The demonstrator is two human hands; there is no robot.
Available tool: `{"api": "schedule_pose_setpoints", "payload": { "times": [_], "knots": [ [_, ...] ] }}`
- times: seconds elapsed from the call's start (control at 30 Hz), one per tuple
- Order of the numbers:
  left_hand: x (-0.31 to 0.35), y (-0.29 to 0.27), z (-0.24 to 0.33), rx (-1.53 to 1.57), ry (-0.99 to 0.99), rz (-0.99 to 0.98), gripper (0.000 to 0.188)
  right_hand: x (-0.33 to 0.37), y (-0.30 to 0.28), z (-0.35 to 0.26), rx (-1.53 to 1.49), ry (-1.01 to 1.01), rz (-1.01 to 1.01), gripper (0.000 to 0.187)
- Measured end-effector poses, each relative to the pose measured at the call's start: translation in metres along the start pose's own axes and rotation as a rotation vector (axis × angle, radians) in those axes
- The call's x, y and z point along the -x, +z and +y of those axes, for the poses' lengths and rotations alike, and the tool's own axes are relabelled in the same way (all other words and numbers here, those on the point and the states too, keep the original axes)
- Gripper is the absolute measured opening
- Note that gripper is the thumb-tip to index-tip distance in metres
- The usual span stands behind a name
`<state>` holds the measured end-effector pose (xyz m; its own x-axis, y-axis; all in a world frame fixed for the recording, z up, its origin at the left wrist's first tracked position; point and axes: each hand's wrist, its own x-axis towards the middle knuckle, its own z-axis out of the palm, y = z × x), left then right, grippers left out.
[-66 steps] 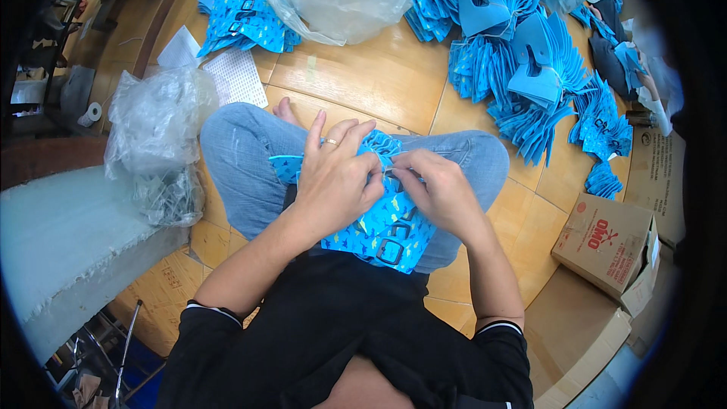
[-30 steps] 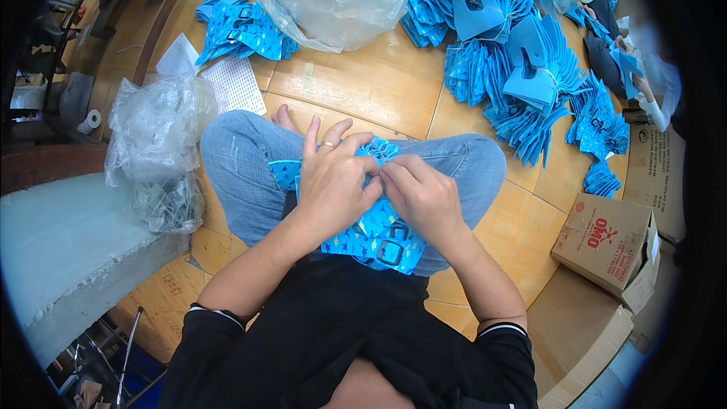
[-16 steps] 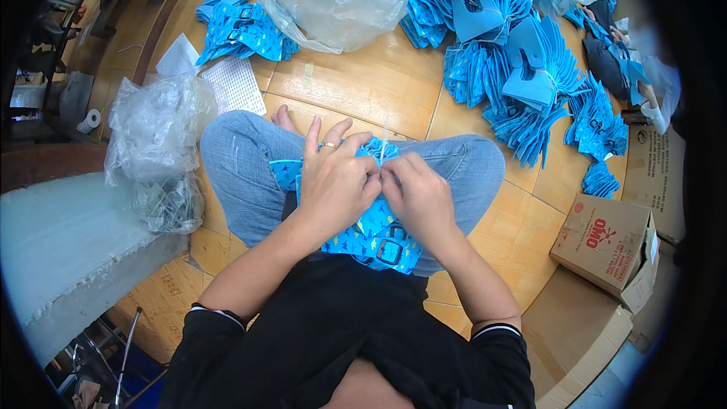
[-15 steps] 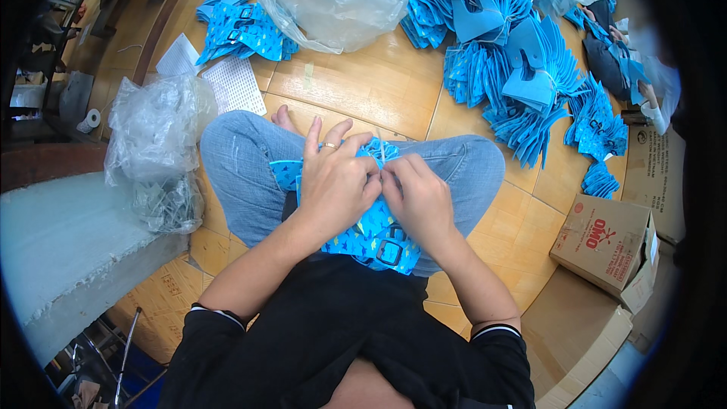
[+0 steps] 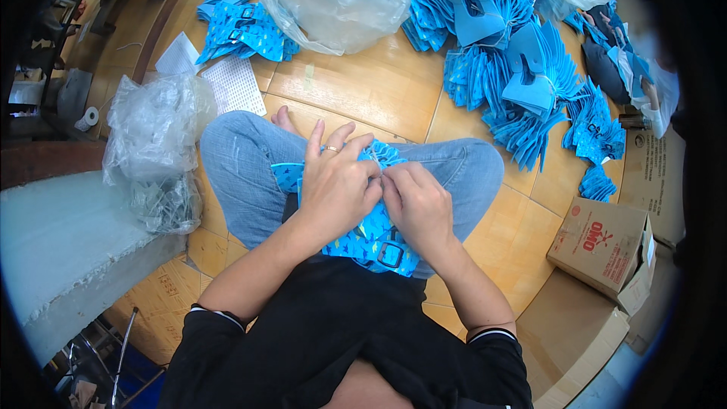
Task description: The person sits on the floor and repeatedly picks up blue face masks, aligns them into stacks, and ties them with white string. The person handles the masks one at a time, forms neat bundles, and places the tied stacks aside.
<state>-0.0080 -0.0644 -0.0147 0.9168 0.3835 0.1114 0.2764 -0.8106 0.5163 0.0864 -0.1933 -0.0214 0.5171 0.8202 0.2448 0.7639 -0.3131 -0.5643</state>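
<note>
A bundle of blue patterned fabric pieces [image 5: 371, 238] lies across my lap, with a black buckle [image 5: 391, 255] showing at its near right end. Over the upper part of it, my left hand [image 5: 337, 185] pinches with thumb and forefinger while its other fingers stretch outward. My right hand [image 5: 420, 204] is closed in a pinch right beside it, the fingertips of both nearly meeting. Between them is a thin whitish string [image 5: 376, 156] around the gathered fabric; its ends are mostly hidden by my fingers.
Blue cut-out pieces [image 5: 534, 68] stand in tied bundles at the far right, and more patterned pieces [image 5: 241, 30] lie far left. Clear plastic bags [image 5: 155, 125] sit left and ahead [image 5: 337, 4]. Cardboard boxes [image 5: 598, 246] stand at right. Another person's hand [image 5: 650, 93] shows at far right.
The whitish string, which stuck up above the fabric before, now lies lower near my fingertips. My hands have barely shifted. The other person at far right has moved their hands.
</note>
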Motion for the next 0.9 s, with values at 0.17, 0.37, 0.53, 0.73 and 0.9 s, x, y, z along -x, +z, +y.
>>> {"api": "schedule_pose_setpoints", "payload": {
  "times": [0.17,0.37,0.53,0.73,0.9],
  "knots": [
    [0.000,-0.002,0.000,0.014,0.009,-0.006,0.009,-0.004,-0.004,0.002,0.023,-0.060,-0.065,0.009],
    [0.000,-0.001,-0.002,-0.002,0.019,-0.004,0.010,-0.014,-0.004,0.008,0.038,-0.091,-0.199,0.005],
    [0.000,0.002,-0.002,-0.031,0.023,0.010,0.009,-0.020,-0.002,0.014,-0.060,-0.083,-0.209,0.006],
    [0.000,0.002,-0.002,-0.025,0.023,0.016,0.008,-0.019,-0.002,0.014,-0.052,-0.063,-0.237,0.007],
    [0.000,0.002,-0.001,-0.013,0.015,0.015,0.008,-0.010,-0.002,0.008,-0.031,0.004,-0.201,0.010]
  ]
}}
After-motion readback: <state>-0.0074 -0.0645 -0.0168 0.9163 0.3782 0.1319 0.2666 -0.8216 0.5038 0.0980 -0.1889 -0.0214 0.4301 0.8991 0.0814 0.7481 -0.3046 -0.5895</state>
